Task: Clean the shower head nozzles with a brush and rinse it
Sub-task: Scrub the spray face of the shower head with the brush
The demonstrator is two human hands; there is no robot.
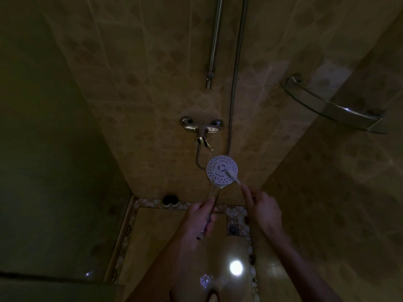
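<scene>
While your left hand [201, 219] is wrapped around the chrome handle of the shower head [222, 170], your right hand [262, 209] pinches the brush [231, 176] between thumb and fingers, so both hands are closed on something. You hold the shower head up in front of the tiled wall, its white face turned toward you, just below the mixer tap [202, 127]. The brush head lies across the lower right part of that face, touching the nozzles.

That puts you in the scrubbing step, by the look of it; no water shows, so rinsing is judged not yet begun. Next you will likely need to work the bristles around the remaining rings of nozzles, keeping the face steady with your left hand, before reaching for the tap.

Outward from there, the hose [234, 94] climbs the wall beside the riser rail [214, 40], and a glass corner shelf [331, 105] sits well apart to the right. The room is very dim: the brush handle mostly disappears inside your right hand, any dirt on the nozzles is too small to tell, and 2 dark items [170, 200] at the foot of the wall cannot be identified.
</scene>
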